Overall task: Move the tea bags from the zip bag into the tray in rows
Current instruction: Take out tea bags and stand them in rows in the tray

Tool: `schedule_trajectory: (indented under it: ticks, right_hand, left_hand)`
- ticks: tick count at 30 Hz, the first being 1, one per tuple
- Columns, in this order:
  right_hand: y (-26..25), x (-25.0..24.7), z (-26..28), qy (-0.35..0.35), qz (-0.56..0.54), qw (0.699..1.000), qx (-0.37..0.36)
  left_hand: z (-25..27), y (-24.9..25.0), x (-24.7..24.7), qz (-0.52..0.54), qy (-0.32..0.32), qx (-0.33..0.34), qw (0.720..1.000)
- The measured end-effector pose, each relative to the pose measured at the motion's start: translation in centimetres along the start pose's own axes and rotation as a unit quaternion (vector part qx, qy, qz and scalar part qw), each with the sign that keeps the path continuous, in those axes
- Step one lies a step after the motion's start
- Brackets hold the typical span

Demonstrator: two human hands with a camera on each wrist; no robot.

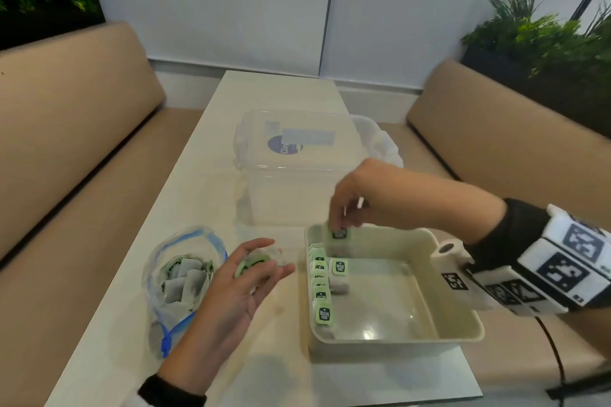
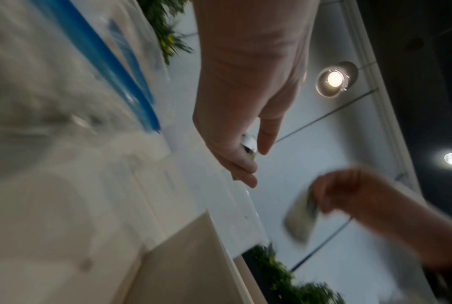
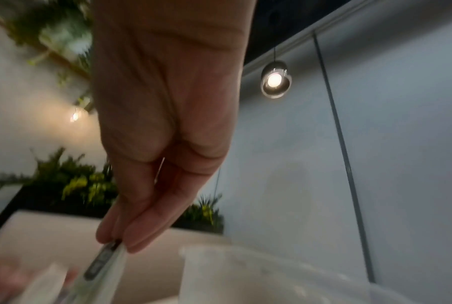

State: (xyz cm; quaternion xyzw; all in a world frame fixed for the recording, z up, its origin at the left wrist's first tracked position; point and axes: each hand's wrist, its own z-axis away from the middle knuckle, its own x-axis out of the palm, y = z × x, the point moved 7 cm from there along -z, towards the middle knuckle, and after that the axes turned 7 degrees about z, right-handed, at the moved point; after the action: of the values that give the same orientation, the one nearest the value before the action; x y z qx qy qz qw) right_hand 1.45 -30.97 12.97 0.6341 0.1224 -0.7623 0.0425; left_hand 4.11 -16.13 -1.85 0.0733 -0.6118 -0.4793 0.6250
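A cream tray [image 1: 459, 314] sits on the table at the right. Along its left wall stands a row of tea bags [image 1: 321, 287] with green tags, and one more tea bag [image 1: 340, 274] begins a second row. My right hand [image 1: 347, 208] pinches a tea bag [image 1: 339, 236] [image 3: 102, 265] by its top over the tray's far left corner. My left hand [image 1: 251, 271] [image 2: 245, 156] holds a small stack of tea bags [image 1: 261, 261] between the tray and the zip bag [image 1: 182, 277]. The zip bag lies open at the left with several tea bags inside.
A clear plastic storage box [image 1: 297, 162] with a lid stands behind the tray. Tan bench seats [image 1: 72, 129] flank the white table [image 1: 205, 182]. Planters [image 1: 545, 53] sit behind both seats.
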Motion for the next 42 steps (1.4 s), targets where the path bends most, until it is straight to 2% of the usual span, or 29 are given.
schedule_trajectory:
  ticks: [5, 8, 16, 25, 27, 28, 31, 33, 34, 37, 39, 42]
  right_hand:
    - [5.1, 9.1, 0.3, -0.147, 0.029, 0.986, 0.070]
    - [7.7, 12.8, -0.2, -0.200, 0.009, 0.976, 0.085]
    - [10.2, 15.3, -2.2, -0.222, 0.014, 0.971, 0.089]
    - [9.1, 15.4, -2.8, -0.234, 0.041, 0.968, 0.081]
    - [8.9, 14.6, -2.9, -0.208, 0.029, 0.974, 0.079]
    - [8.7, 13.7, -3.1, -0.174, 0.019, 0.982, 0.071]
    - [6.0, 9.2, -3.7, -0.008, -0.074, 0.997, 0.025]
    - [2.9, 6.0, -3.6, 0.086, -0.140, 0.986, -0.023]
    - [1.3, 5.0, -3.6, 0.110, -0.149, 0.982, -0.046]
    - [-1.8, 4.4, -3.9, 0.095, -0.101, 0.988, -0.073]
    - [-2.4, 4.6, -4.4, 0.078, -0.058, 0.993, -0.068]
    - [-2.8, 4.6, -4.7, 0.070, -0.052, 0.994, -0.062]
  left_hand:
    - [-0.2, 1.4, -2.4, 0.033, 0.027, 0.027, 0.999]
    - [-0.2, 1.9, -3.1, 0.022, 0.043, 0.038, 0.998]
    - [-0.2, 2.0, -3.4, 0.025, 0.041, 0.026, 0.999]
    - [-0.3, 1.4, -1.5, 0.050, 0.040, 0.007, 0.998]
    - [-0.4, 1.0, -1.0, 0.068, 0.034, -0.005, 0.997]
    - [-0.4, 0.9, -0.7, 0.075, 0.034, -0.011, 0.997]
    - [-0.6, 0.4, 0.0, 0.099, 0.037, -0.028, 0.994]
    - [-0.6, 0.2, 0.8, 0.117, 0.030, -0.034, 0.992]
    - [-0.6, 0.1, 1.2, 0.122, 0.025, -0.039, 0.991]
    - [-0.4, -0.3, 2.2, 0.129, 0.004, -0.064, 0.990]
    - [-0.2, -0.6, 2.6, 0.159, 0.001, -0.085, 0.984]
    - [0.0, -0.6, 2.7, 0.201, -0.002, -0.107, 0.974]
